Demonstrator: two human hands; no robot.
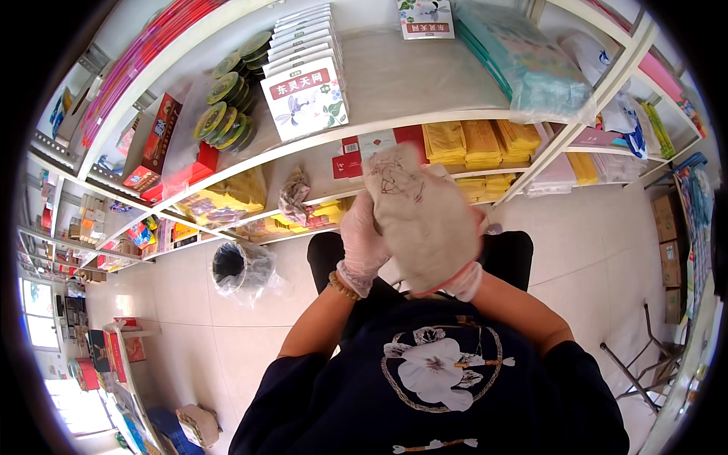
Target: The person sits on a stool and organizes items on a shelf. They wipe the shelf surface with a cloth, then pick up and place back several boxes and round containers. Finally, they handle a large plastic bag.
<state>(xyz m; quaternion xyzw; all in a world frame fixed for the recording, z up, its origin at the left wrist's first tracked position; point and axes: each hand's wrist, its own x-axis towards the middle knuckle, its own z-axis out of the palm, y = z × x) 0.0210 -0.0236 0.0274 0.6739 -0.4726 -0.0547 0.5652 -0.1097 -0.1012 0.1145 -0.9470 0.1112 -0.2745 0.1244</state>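
A beige cloth with a reddish line drawing and a red edge is held up in front of my lap, partly blurred. My left hand, in a thin clear glove, grips its left side. On the other side, the cloth covers most of my right hand; the gloved wrist shows below, and the hidden fingers hold the cloth from behind. Just beyond, a crumpled patterned rag hangs over the edge of a lower shelf.
On the upper shelf stand a row of white boxes, green-yellow spools and teal bagged packs. Folded yellow cloths lie below. A lined waste bin is on the floor at left, a folding metal frame at right.
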